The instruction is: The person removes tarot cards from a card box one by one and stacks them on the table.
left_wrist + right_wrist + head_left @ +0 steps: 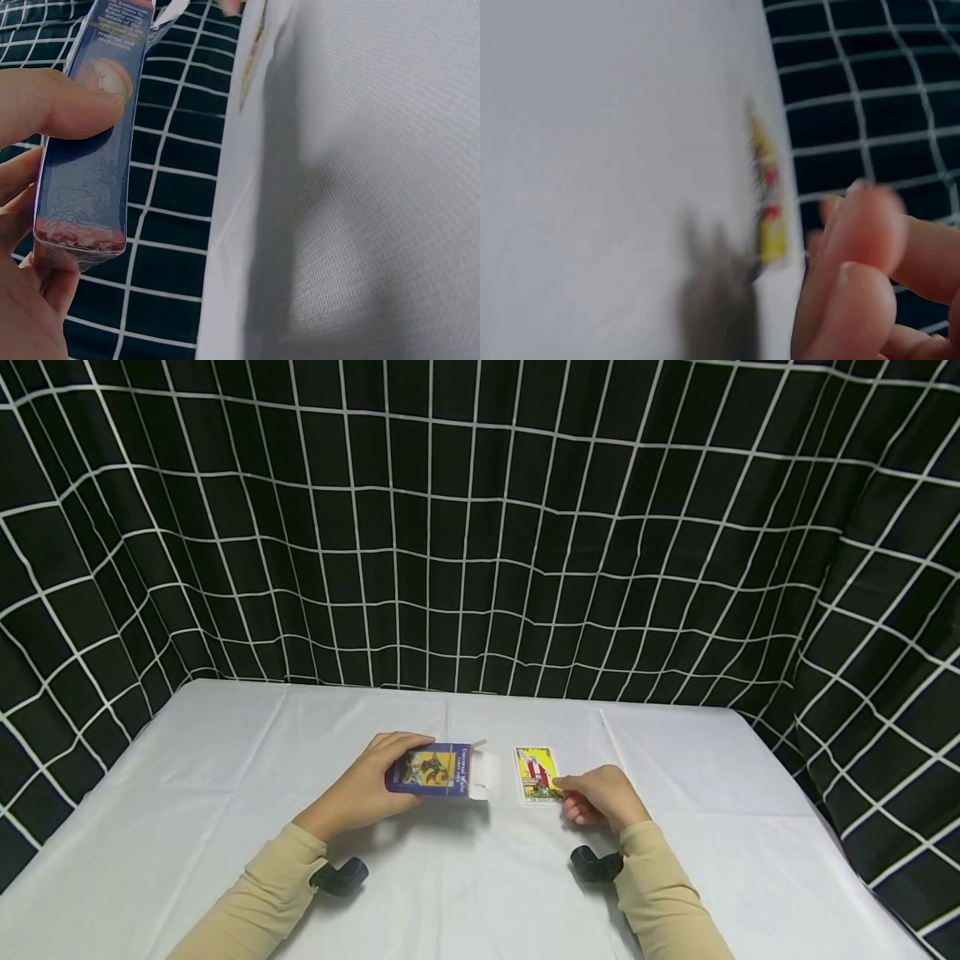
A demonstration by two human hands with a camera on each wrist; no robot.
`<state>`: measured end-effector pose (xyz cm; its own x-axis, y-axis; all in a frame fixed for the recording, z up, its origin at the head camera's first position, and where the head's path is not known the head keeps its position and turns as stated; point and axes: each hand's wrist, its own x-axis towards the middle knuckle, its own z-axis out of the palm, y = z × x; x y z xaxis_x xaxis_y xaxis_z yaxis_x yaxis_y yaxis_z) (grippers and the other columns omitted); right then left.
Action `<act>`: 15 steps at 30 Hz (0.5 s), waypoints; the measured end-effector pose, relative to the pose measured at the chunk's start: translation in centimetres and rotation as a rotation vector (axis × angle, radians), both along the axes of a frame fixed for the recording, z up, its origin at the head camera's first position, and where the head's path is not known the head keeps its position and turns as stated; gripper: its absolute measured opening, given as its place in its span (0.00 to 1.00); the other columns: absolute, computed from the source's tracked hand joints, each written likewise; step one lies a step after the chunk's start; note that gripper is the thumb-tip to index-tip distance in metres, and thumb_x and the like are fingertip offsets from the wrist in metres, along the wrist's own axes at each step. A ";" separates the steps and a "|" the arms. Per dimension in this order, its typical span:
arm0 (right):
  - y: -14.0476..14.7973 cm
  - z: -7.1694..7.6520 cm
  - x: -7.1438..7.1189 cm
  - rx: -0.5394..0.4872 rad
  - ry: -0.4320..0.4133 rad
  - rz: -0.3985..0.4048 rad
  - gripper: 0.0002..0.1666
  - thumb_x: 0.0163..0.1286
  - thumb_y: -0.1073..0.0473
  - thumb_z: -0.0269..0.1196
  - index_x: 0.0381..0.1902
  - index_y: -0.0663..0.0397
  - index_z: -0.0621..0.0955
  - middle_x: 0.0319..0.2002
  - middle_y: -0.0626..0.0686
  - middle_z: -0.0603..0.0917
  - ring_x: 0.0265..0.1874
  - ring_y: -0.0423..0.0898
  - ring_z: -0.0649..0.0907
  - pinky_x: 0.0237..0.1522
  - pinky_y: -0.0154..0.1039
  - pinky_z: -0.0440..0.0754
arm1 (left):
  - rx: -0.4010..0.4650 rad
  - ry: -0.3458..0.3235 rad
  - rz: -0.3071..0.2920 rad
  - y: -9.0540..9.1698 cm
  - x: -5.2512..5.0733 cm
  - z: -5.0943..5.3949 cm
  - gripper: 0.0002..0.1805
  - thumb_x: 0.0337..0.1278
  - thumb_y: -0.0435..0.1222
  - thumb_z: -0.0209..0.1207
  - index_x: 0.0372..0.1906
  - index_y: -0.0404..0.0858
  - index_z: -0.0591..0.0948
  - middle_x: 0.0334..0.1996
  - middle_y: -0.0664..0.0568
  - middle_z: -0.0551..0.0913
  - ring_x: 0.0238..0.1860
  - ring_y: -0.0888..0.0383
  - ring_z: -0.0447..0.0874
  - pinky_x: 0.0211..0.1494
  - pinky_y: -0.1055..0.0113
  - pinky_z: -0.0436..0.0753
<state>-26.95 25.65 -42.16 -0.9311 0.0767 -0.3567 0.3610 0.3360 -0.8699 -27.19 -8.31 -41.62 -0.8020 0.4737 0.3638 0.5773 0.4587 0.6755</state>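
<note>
My left hand [367, 789] grips a blue tarot card box [429, 770], thumb on one narrow side and fingers on the other. The box is held above the table, its open white flap [483, 775] pointing right. In the left wrist view my thumb [90, 105] presses the printed side of the box [90, 180]. Right of the box, a tarot card [534, 774] with a yellow and red picture lies on the white cloth. My right hand [603, 795] is at the card's right edge, its fingers loosely bent. In the right wrist view these fingers [855, 292] look apart from the card [771, 202].
A white cloth [465, 893] covers the table. Black curtains with a white grid [465, 527] stand behind it and at both sides. Dark wrist devices [341, 877] sit on both sleeves.
</note>
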 end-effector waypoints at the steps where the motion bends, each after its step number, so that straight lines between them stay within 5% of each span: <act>1: -0.3 0.4 0.1 -0.008 0.037 -0.015 0.14 0.65 0.59 0.65 0.33 0.69 0.81 0.13 0.45 0.80 0.11 0.34 0.78 0.18 0.28 0.80 | -0.001 0.003 0.000 0.0 0.0 0.0 0.41 0.40 0.31 0.73 0.67 0.41 0.74 0.63 0.46 0.76 0.64 0.47 0.68 0.69 0.45 0.70; 8: -3.4 2.6 1.2 -0.126 0.266 -0.047 0.18 0.63 0.67 0.67 0.44 0.79 0.80 0.25 0.50 0.86 0.23 0.37 0.85 0.30 0.30 0.86 | 0.000 0.004 -0.008 0.1 0.0 0.0 0.41 0.39 0.30 0.72 0.66 0.41 0.74 0.63 0.46 0.76 0.64 0.48 0.68 0.69 0.46 0.70; 15: -6.1 3.0 2.5 -0.204 0.344 -0.011 0.17 0.61 0.68 0.68 0.46 0.76 0.83 0.34 0.55 0.89 0.28 0.39 0.87 0.37 0.34 0.88 | 0.012 0.008 -0.018 0.3 0.2 0.1 0.41 0.39 0.30 0.72 0.66 0.41 0.74 0.63 0.46 0.77 0.63 0.47 0.69 0.68 0.45 0.70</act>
<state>-24.49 19.57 -39.18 -0.9983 0.0475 -0.0332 0.0396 0.1415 -0.9891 -26.97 -7.99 -41.47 -0.7905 0.4836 0.3759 0.5909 0.4405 0.6759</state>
